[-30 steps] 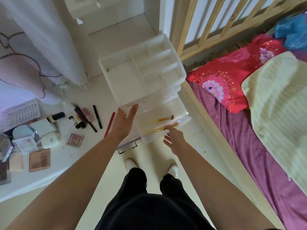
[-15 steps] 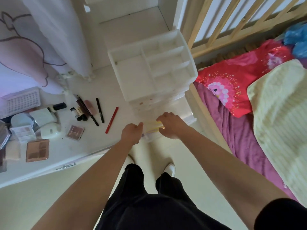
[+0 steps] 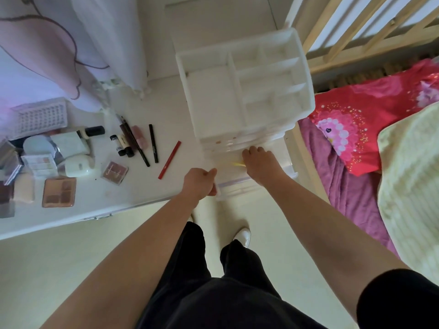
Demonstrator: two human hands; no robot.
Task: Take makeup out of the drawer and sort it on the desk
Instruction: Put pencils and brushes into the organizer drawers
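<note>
White desk (image 3: 142,186) bears scattered makeup (image 3: 114,172).

Both arms extended fwd and down, bare forearms, black sleeve at right upper arm. Left hand (image 3: 199,184): fingers curled into loose fist, thumb on top. Right hand (image 3: 259,164): palm down, fingers bent under, knuckles up, just right of left hand, not touching it.

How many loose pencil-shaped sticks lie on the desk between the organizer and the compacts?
3: a red pencil nearest the organizer, a black liner left of it, and a dark pencil further left, angled across small tubes. Others may be hidden in the clutter.
</note>
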